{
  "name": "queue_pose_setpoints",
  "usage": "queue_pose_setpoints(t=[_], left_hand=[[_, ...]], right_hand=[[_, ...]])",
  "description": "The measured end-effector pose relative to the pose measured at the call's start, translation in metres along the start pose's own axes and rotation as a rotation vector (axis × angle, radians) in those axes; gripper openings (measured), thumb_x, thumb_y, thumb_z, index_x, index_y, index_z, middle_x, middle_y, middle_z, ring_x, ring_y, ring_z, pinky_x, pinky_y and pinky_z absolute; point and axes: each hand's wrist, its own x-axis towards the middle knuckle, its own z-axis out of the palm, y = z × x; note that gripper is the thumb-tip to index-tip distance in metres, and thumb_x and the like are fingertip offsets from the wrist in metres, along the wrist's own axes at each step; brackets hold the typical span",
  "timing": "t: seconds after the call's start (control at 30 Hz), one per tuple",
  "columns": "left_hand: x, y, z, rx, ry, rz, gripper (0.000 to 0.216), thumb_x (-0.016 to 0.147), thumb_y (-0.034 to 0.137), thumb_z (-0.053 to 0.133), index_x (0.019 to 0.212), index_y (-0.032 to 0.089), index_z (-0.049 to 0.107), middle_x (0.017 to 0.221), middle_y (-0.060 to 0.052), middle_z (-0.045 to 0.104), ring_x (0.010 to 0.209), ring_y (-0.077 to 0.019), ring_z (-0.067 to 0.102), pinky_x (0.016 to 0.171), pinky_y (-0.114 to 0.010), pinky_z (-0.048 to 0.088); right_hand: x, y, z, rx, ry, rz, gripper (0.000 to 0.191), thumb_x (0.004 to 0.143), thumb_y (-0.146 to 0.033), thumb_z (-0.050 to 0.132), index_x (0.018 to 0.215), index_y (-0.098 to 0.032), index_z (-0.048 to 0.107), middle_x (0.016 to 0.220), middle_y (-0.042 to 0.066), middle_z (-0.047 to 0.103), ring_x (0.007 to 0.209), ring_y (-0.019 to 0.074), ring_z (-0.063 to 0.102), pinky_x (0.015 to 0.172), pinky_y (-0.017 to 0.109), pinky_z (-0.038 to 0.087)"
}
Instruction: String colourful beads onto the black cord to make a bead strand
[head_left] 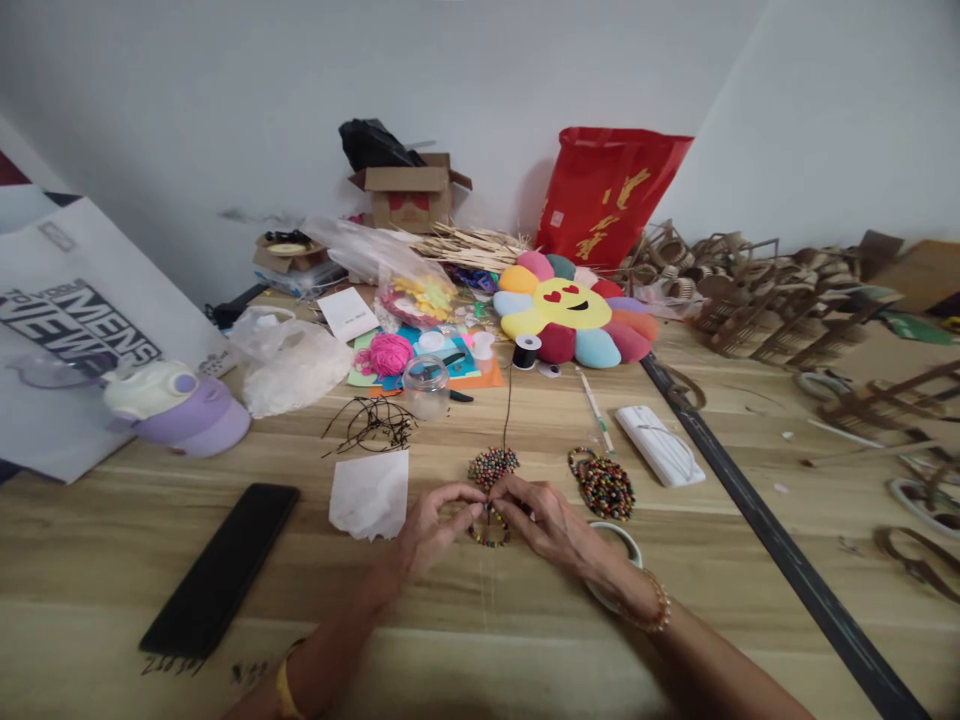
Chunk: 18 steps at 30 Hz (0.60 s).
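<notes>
Left hand (435, 522) and right hand (551, 520) pinch bead loop (490, 543) at far end; likely light, limp, slightly slippery; best held there.

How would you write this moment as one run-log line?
left hand: pinching bracelet at far side | right hand: same | beads: just beyond hands | thread spool: upright, farther back

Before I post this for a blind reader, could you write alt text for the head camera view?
A person's left hand and right hand pinch the top of a beaded loop over a wooden table. Colourful beads lie just beyond, a beaded pile to the right, and a smiling flower cushion farther back.
</notes>
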Motion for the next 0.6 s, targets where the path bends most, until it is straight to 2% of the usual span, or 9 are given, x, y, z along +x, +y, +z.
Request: queue_pose_setpoints(t=[0.1, 0.3, 0.6], left_hand=[[0.001, -0.0018, -0.0001, -0.064, -0.047, -0.038, 0.028, 0.081, 0.038, 0.056, 0.088, 0.015, 0.069, 0.084, -0.006, 0.071, 0.082, -0.0209, 0.062, 0.075, -0.028, 0.047], [0.0013, -0.0014, 0.0038, -0.088, -0.043, -0.045, 0.026, 0.077, 0.036, 0.061, 0.089, 0.015, 0.069, 0.091, -0.007, 0.071, 0.086, -0.0215, 0.062, 0.077, -0.029, 0.046], [0.001, 0.0011, 0.0061, -0.064, -0.059, -0.016, 0.02, 0.076, 0.032, 0.06, 0.081, 0.014, 0.068, 0.078, -0.005, 0.067, 0.076, -0.0181, 0.058, 0.07, -0.027, 0.043]], right_hand=[[-0.0007, 0.0007, 0.0006, -0.021, 0.02, -0.011, 0.015, 0.095, -0.022, 0.044, 0.09, -0.017, 0.057, 0.07, -0.001, 0.059, 0.058, 0.0097, 0.05, 0.058, 0.019, 0.038], [-0.0037, -0.002, 0.0018, -0.077, 0.034, 0.0, 0.013, 0.095, -0.022, 0.045, 0.093, -0.017, 0.057, 0.073, 0.001, 0.061, 0.059, 0.0105, 0.053, 0.057, 0.02, 0.037], [-0.0033, -0.0047, -0.0012, -0.108, 0.036, -0.003, 0.016, 0.094, -0.027, 0.049, 0.087, -0.016, 0.059, 0.072, 0.001, 0.061, 0.06, 0.0114, 0.053, 0.058, 0.021, 0.037]])
